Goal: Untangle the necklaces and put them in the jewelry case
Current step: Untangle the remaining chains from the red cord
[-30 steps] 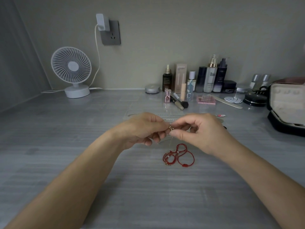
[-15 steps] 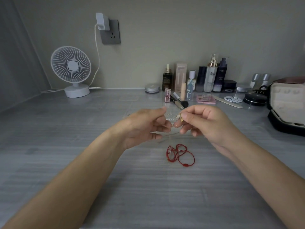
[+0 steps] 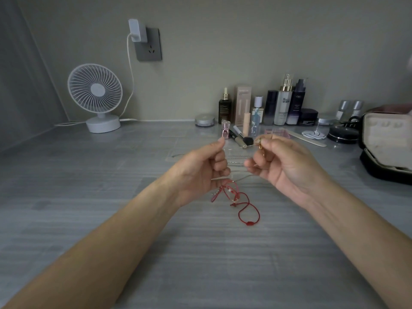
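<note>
Fingertips of left hand are pinched together, the other fingers curled, seemingly on a fine chain that is too thin to trace. Right hand pinches a small gold piece. Red cord necklaces lie tangled on grey table, just near of both hands. Open tabletop runs left and near. Jewelry case stands open at right edge. Bottles and brushes crowd the far side, fan far left.
</note>
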The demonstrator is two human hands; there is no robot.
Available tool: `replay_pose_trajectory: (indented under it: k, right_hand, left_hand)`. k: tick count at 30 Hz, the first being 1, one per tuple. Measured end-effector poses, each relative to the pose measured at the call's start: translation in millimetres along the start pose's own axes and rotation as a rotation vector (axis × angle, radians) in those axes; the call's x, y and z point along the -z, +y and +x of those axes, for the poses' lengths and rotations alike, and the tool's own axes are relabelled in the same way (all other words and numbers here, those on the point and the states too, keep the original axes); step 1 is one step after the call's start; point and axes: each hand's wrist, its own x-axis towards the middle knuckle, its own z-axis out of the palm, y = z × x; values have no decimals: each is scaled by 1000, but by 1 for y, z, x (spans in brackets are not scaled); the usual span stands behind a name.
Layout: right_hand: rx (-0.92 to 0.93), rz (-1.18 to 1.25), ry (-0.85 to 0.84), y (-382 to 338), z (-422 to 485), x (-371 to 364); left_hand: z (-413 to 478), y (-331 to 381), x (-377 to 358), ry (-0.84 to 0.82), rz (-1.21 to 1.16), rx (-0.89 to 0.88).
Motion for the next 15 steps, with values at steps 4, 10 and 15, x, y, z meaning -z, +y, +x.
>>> replay_pose_trajectory:
  k: [4, 10, 15]
  right_hand:
    - [-18, -3, 27, -1, -1, -1]
    - [-8, -29, 32, -3, 1, 0]
    - [18, -52, -4, -1, 1, 1]
  left_hand:
    - [-1, 1, 0, -3, -49, -12]
    - [-3, 5, -1, -16, -161, -83]
    - [-4, 5, -7, -17, -244, -125]
